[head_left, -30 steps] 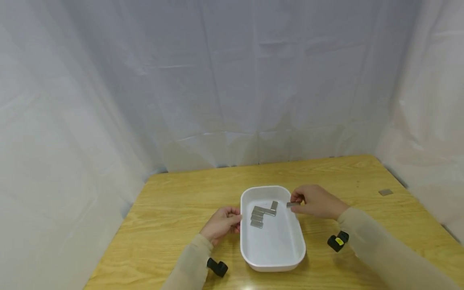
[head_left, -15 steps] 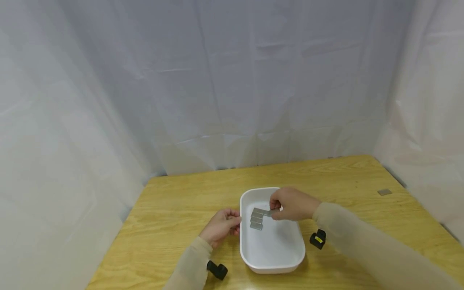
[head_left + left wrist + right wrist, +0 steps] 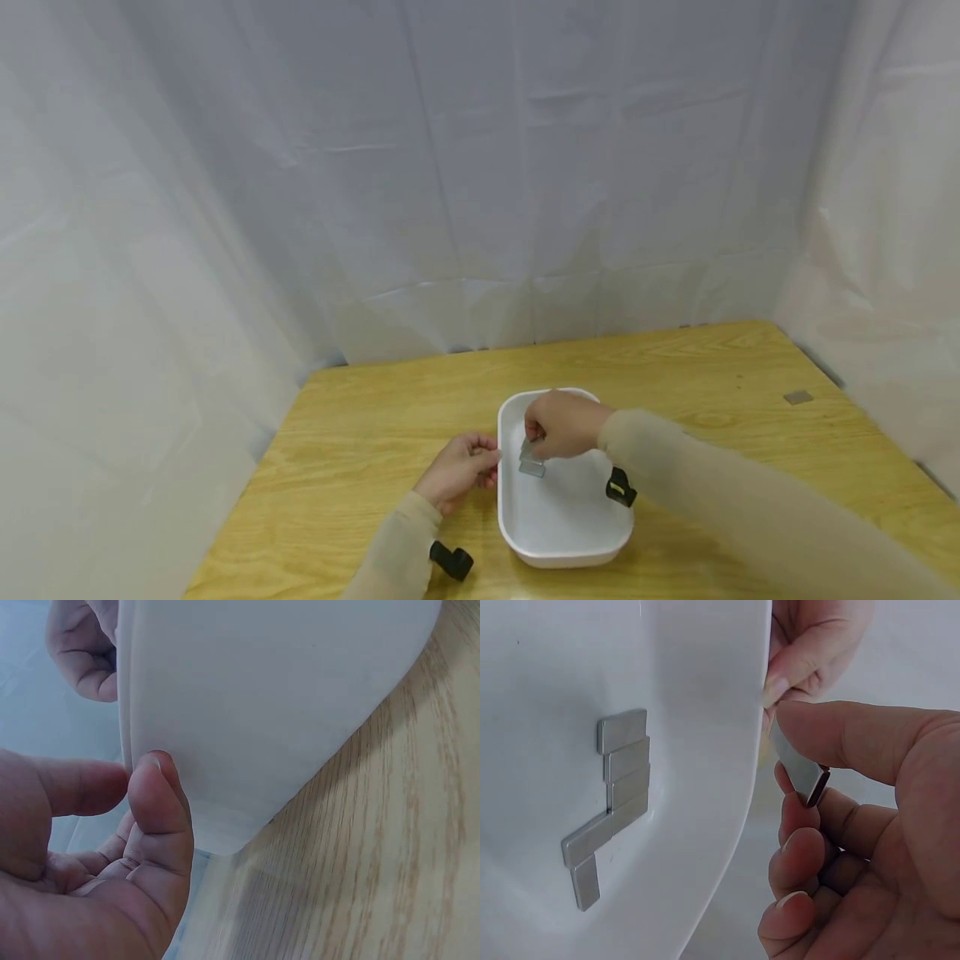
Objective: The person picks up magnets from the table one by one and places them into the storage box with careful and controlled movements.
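Note:
A deep white plastic tray [image 3: 566, 512] stands on the wooden table. My left hand [image 3: 461, 467] pinches its left rim between thumb and fingers; the left wrist view shows the fingertips [image 3: 159, 795] right at the edge. My right hand [image 3: 568, 423] is over the tray, and in the right wrist view it pinches a thin rectangular silver metal block [image 3: 798, 766] between thumb and curled fingers. Several similar metal blocks [image 3: 628, 759] lie edge to edge on the tray floor, in a bent row. In the head view my right hand hides most of that row.
One more flat silver block [image 3: 798, 397] lies on the wooden table [image 3: 375, 425] near its right edge. Black wrist cameras [image 3: 452, 561] hang below both forearms. White sheeting [image 3: 480, 167] surrounds the table at the back and sides.
My right hand has moved left from the tray's right rim to above the row of blocks, with the metal block in its fingers. My left hand has stayed at the left rim.

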Tool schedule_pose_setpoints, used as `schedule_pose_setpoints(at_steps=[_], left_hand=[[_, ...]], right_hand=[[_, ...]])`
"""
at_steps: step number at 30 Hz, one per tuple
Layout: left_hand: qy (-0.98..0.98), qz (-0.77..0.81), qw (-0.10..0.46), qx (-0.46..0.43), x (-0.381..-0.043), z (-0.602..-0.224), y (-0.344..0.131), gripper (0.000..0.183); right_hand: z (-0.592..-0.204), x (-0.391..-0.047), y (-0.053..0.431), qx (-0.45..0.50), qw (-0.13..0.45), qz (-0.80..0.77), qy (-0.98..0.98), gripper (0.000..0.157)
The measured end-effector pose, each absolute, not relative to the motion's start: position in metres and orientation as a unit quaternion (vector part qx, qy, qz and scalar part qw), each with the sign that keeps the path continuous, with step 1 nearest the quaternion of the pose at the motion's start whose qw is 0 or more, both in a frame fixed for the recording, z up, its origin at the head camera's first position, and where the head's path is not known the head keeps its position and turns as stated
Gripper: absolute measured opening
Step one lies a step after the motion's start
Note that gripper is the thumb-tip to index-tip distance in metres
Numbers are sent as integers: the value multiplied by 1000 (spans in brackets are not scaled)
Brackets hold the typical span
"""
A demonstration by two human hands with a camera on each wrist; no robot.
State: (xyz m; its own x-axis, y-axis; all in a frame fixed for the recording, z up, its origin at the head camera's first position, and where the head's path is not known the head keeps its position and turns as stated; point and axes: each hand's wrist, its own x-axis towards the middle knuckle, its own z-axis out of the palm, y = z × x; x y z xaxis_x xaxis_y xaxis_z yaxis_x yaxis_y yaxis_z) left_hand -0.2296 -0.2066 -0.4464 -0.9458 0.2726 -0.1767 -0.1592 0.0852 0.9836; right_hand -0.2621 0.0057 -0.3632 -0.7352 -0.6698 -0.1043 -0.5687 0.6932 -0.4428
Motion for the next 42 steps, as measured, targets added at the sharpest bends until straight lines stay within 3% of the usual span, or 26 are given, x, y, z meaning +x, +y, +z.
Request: schedule_pose_setpoints(at_steps=[42], left_hand=[[722,673,160,32,-233,-445,-209,28]], right_hand=[[-420,-251,-14,-330,199,-183,904,22]])
